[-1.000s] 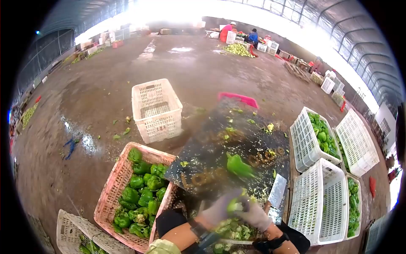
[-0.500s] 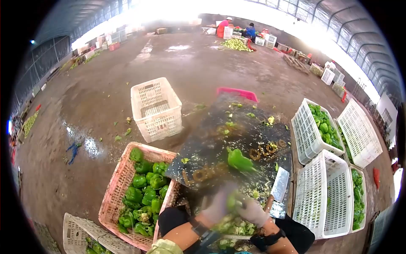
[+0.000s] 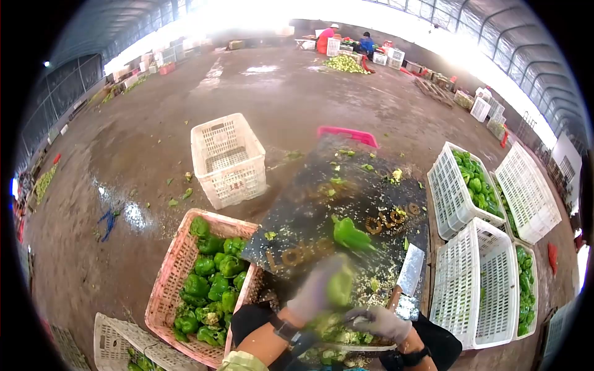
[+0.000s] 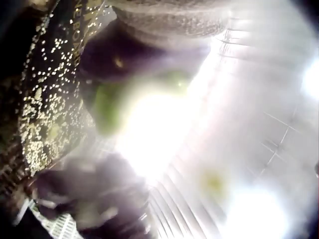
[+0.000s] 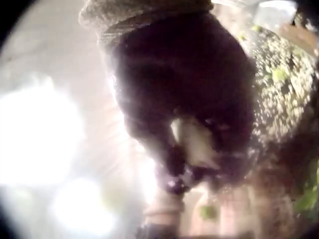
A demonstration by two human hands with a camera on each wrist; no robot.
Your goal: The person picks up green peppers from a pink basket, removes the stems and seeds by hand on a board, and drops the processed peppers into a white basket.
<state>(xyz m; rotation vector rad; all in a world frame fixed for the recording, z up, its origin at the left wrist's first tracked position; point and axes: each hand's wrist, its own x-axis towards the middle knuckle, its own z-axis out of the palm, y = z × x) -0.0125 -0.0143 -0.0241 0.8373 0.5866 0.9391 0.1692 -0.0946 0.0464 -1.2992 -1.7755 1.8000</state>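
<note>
My gloved left hand [image 3: 315, 287] grips a green bell pepper [image 3: 340, 287], blurred and raised near the front edge of the black board [image 3: 309, 229]. The pepper shows as a green patch [image 4: 107, 107] under the purple-coated glove in the left wrist view, partly lost in glare. Apart from it to the right, my gloved right hand [image 3: 383, 324] has its fingers curled. A pale piece, apparently pepper core [image 5: 194, 142], sits between those fingers in the right wrist view. Below both hands lie pale green pepper scraps [image 3: 352, 337]. Another green pepper [image 3: 351, 235] lies on the board.
A cleaver [image 3: 410, 272] rests at the board's right side, among scattered seeds. On the left stands a pink crate [image 3: 164, 284] of peppers, with a white crate [image 3: 230, 179] beyond. Stacked white crates [image 3: 455, 290] line the right. Two people work far back.
Both hands were together at the pepper; now they are apart. My left hand has lifted the pepper up and slightly left, while my right hand has drawn back to the right.
</note>
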